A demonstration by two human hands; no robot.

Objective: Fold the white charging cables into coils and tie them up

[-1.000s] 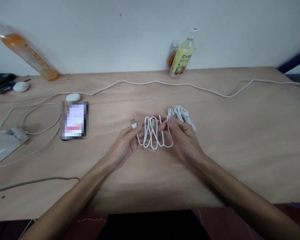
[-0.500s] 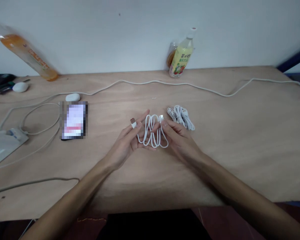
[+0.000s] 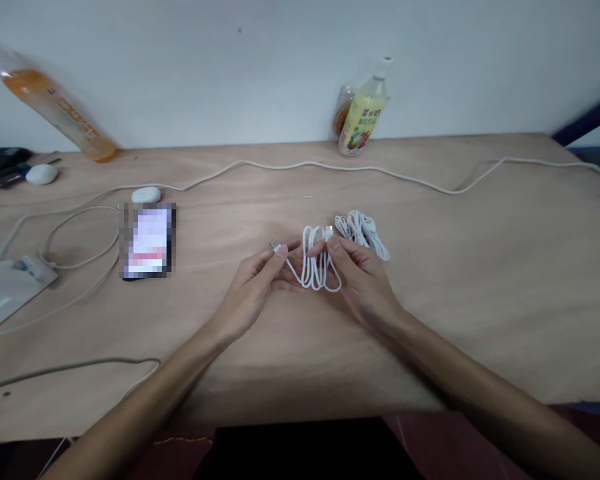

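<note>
A white USB cable (image 3: pixel 311 267), folded into several loops, is held between my two hands above the wooden table (image 3: pixel 460 267). My left hand (image 3: pixel 257 277) is closed, pinching one plug end between thumb and forefinger, and its other fingers reach behind the loops. My right hand (image 3: pixel 363 270) is closed on the other plug end and the right side of the loops. That plug's metal tip points up. Just beyond my right hand lies a bundle of white cables (image 3: pixel 365 233), partly hidden by the fingers.
A phone (image 3: pixel 149 243) with a blurred screen lies to the left, near a white earbud case (image 3: pixel 146 195). At far left is a white power strip (image 3: pixel 5 293). A long white cord (image 3: pixel 400 175) crosses behind. A yellow-labelled bottle (image 3: pixel 363 117) and an orange drink bottle (image 3: pixel 63 117) stand by the wall.
The looped cable has shifted slightly right with my right hand. My left hand has turned its plug, and the strand from it to the loops now runs straighter.
</note>
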